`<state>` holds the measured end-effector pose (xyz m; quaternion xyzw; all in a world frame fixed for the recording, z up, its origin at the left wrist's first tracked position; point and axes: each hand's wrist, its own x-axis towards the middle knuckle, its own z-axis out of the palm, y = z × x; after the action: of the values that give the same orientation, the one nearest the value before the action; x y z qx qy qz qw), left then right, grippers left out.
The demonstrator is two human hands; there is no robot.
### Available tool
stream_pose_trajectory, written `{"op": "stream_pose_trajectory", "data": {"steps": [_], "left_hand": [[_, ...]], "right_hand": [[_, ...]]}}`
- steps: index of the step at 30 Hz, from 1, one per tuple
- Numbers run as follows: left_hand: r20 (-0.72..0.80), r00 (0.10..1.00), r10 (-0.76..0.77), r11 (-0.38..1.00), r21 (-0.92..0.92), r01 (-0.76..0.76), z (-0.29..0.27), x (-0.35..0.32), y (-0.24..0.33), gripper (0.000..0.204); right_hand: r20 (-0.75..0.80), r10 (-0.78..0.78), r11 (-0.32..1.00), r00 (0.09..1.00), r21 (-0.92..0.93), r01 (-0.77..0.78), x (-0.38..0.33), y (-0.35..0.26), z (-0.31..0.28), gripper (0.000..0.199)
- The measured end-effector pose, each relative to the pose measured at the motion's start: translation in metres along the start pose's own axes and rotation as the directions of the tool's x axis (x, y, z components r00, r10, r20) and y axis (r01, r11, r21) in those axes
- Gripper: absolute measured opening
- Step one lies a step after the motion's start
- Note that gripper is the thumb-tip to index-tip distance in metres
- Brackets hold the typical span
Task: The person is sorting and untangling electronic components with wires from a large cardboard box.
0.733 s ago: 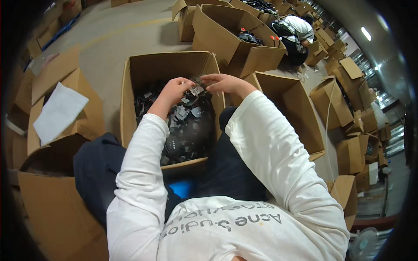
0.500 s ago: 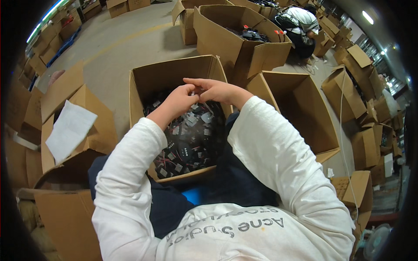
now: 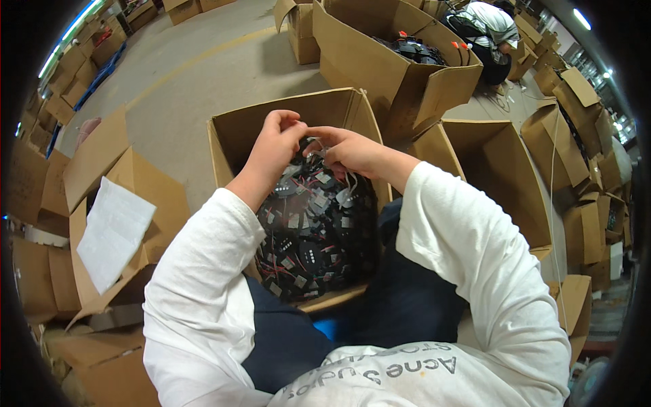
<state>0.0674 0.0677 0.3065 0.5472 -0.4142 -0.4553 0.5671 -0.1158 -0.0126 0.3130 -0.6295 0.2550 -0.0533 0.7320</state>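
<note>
My left hand (image 3: 271, 146) and my right hand (image 3: 356, 150) meet above an open cardboard box (image 3: 213, 146). The left fingers are pinched together at the tips; what they hold, if anything, is hidden. The right fingers are curled, and a thin pale strand (image 3: 351, 183) hangs from them. Below both hands, a rounded heap of small black electronic parts (image 3: 308, 254) fills the box. Red and black wires and whitish connectors show among the parts. The box stands between my knees.
An empty-looking cardboard box (image 3: 498, 163) stands to the right. Ahead is a larger box (image 3: 359, 61) with black parts and red-tipped pieces. A white sheet (image 3: 115, 230) lies on an open box at left. Another person (image 3: 485, 34) crouches at the far right.
My hands have drawn slightly apart, the left fingers now raised and pinched. The pale strand now shows under the right hand. The view has shifted, so the box appears lower and further right.
</note>
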Motion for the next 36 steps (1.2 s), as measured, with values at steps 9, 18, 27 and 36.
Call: {"op": "stream_pose_trajectory", "data": {"steps": [9,18,27,36], "left_hand": [[0.073,0.997,-0.039,0.738,-0.670,0.078,-0.006,0.037,-0.033,0.024],[-0.070,0.990,-0.126,0.992,-0.026,0.125,-0.064,0.081,-0.152,0.029],[-0.027,0.559,-0.829,0.009,0.998,0.063,-0.081,0.044,-0.291,0.068],[-0.162,0.632,-0.758,-0.058,0.982,0.182,-0.087,0.062,-0.350,0.043]], "right_hand": [[-0.014,-0.074,0.997,0.997,0.000,0.074,0.065,0.019,-0.010,0.082],[-0.213,0.049,0.872,0.976,-0.468,-0.145,0.136,0.076,-0.082,0.048],[-0.328,0.120,0.314,0.937,-0.883,-0.350,0.154,0.137,-0.139,0.049],[-0.287,0.150,0.218,0.946,-0.924,-0.315,0.160,0.176,-0.149,0.047]]}}
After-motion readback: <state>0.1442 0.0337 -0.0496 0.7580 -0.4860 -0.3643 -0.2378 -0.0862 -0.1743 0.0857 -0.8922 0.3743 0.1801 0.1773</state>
